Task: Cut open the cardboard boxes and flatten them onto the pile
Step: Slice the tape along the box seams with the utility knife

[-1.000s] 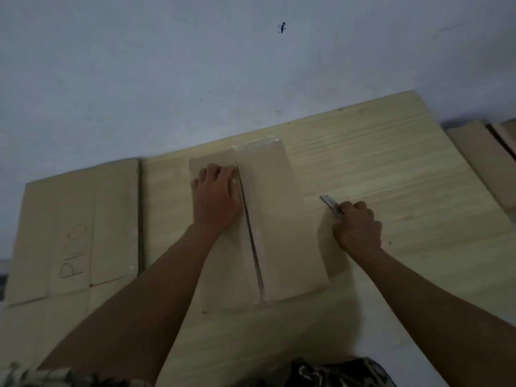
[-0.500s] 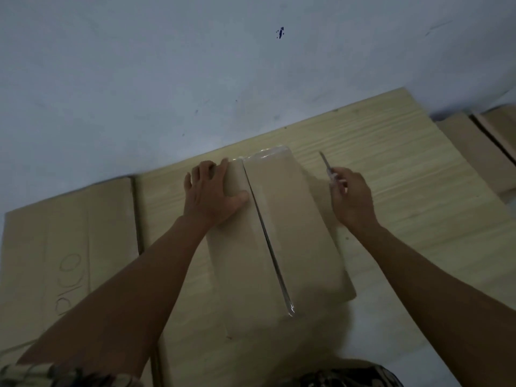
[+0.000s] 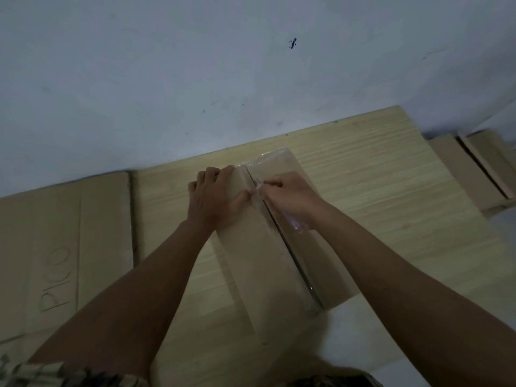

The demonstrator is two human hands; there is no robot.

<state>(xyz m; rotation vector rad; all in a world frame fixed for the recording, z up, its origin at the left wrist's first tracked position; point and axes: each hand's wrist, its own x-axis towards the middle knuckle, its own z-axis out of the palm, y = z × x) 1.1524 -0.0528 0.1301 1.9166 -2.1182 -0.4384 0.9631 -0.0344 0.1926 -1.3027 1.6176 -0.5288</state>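
— Where do we stand with the closed tan cardboard box [image 3: 268,247], taped along its centre seam?

— It lies flat on the pale wood-grain table [image 3: 377,191], its long axis running from the wall edge toward our body. Our left hand [image 3: 215,196] lies on the far left part of the box top, fingers reaching over the far edge and thumb pointing at the seam; that grip looks fairly flat, pressing rather than pinching. Our right hand [image 3: 284,194] sits on the far right part of the box top, just across the seam, its grip curled round a slim utility knife [image 3: 258,183], whose tip meets the seam near the box's far end. The two hands nearly touch over the seam.

— And how does the box look?

— Plain tan cardboard, long and shallow. A dark slit line follows the seam down to the near end. Clear glossy tape [image 3: 268,160] wraps over the far end, and a shiny patch shows below our right wrist. Whether the far stretch of tape is cut through, we cannot tell.

— Anything beside the box?

— Left of the box, past the table's edge, lies the pile of flattened tan cardboard [image 3: 64,247] with handwritten letters on it. Right of the box, beyond the table, sit more tan cardboard pieces [image 3: 474,169]. A pale grey-blue wall [image 3: 195,79] rises behind the box.
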